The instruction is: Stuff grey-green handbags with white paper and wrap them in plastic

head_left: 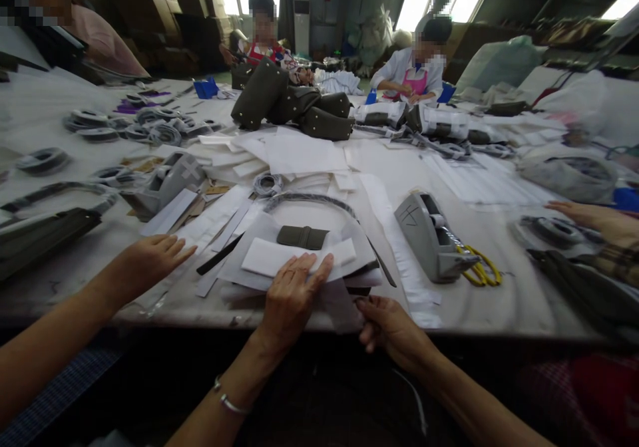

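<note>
A dark olive handbag [303,237] lies on the table in front of me, mostly covered by thin white sheets. Its strap tab shows through, and its wrapped handle [312,199] arches behind it. Across the bag sits a folded white padding strip [259,257]. My left hand [292,294] rests flat on that strip, fingers stretched out. At the bag's near right corner, my right hand [392,327] pinches the edge of a thin white sheet [342,306] that hangs over the table edge. Its fingertips partly hide the grip.
Grey tape dispensers stand right [424,234] and left [172,184]; yellow-handled scissors [482,267] lie by the right one. A co-worker's hand [154,257] reaches in at left, another person's hand [579,214] at right. White sheets [304,151] and olive bags [269,94] are piled behind.
</note>
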Available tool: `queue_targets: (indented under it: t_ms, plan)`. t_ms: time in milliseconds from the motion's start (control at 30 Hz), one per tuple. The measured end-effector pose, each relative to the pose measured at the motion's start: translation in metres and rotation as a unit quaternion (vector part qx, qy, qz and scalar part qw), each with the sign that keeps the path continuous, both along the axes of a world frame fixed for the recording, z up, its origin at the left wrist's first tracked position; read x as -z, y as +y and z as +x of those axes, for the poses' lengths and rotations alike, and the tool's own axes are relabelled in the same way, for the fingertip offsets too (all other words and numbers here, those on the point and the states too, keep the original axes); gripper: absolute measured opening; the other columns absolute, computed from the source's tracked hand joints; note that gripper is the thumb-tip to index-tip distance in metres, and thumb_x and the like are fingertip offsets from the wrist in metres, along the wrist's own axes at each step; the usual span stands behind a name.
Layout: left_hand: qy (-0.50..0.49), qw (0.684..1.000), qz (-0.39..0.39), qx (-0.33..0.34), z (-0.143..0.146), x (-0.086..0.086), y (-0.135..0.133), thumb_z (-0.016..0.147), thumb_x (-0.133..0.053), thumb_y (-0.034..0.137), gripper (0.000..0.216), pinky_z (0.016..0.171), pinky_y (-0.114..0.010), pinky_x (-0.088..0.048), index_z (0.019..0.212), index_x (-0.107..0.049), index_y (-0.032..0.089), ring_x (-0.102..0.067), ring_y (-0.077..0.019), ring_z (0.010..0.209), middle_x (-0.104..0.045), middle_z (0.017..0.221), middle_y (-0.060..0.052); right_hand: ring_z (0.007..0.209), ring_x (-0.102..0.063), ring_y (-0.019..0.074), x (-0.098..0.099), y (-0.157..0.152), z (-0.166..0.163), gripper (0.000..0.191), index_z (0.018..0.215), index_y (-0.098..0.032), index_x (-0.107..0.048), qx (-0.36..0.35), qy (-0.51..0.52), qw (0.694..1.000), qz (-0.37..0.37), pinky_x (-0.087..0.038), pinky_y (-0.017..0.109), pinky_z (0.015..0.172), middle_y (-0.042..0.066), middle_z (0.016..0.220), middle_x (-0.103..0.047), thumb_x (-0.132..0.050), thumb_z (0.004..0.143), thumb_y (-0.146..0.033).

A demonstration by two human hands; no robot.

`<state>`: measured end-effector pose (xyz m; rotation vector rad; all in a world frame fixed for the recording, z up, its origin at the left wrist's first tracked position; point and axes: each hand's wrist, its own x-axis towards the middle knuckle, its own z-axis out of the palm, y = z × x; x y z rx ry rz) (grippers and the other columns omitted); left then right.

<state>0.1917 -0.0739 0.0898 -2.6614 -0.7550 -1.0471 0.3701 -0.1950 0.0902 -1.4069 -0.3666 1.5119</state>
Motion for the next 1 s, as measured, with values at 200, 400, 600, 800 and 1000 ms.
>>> queue_targets:
  t_ms: [200,400,600,800,1000]
  plan:
    - [0.033,0.999,0.002,0.023,0.009,0.01,-0.009,0.097,-0.045,0.013,0.048,0.104,-0.043,-0.049,0.142,-0.049,0.026,-0.061,-0.0244,0.118,-0.065,0.126,-0.01,0.038,-0.055,0.0079,0.014,-0.018,-0.008,0.055,0.072,-0.017,-0.057,-0.006,-0.031,0.999,-0.006,-0.04,0.016,0.034,0.001,0.063,-0.067,-0.076,0.062,-0.068]
    - [0.052,0.998,0.004,0.029,0.01,0.014,-0.014,0.097,-0.044,0.014,0.047,0.105,-0.043,-0.048,0.142,-0.049,0.026,-0.06,-0.0248,0.119,-0.064,0.126,-0.011,0.033,-0.052,0.0098,-0.041,-0.028,0.029,0.03,0.066,-0.018,-0.064,-0.34,-0.208,0.911,-0.101,-0.031,0.018,0.031,0.002,0.059,-0.068,-0.07,0.075,-0.046]
    - [0.054,0.998,0.027,0.022,0.01,0.016,-0.011,0.096,-0.047,0.015,0.048,0.104,-0.043,-0.049,0.142,-0.048,0.027,-0.061,-0.0249,0.117,-0.065,0.125,-0.01,0.064,-0.066,0.0173,-0.11,0.049,0.03,0.024,0.08,-0.022,-0.072,-0.243,-0.554,0.788,0.111,-0.047,0.026,0.059,0.002,0.074,-0.073,-0.06,0.087,-0.042]
    - [0.048,0.998,0.036,0.027,0.01,0.018,-0.01,0.097,-0.044,0.015,0.048,0.104,-0.042,-0.048,0.143,-0.048,0.026,-0.062,-0.0239,0.116,-0.065,0.124,-0.01,0.111,-0.061,0.0263,-0.073,0.137,0.024,0.034,0.115,-0.02,-0.067,-0.283,-0.741,0.606,0.061,-0.041,0.037,0.095,0.01,0.117,-0.07,-0.06,0.082,-0.019]
    - [0.048,0.998,0.033,0.021,0.011,0.02,-0.011,0.098,-0.04,0.015,0.043,0.107,-0.04,-0.045,0.14,-0.05,0.021,-0.06,-0.0233,0.119,-0.065,0.125,-0.01,0.094,-0.068,0.0266,-0.059,0.141,0.038,0.024,0.099,-0.022,-0.072,-0.284,-0.734,0.617,0.007,-0.045,0.034,0.078,0.008,0.099,-0.075,-0.062,0.077,-0.022]
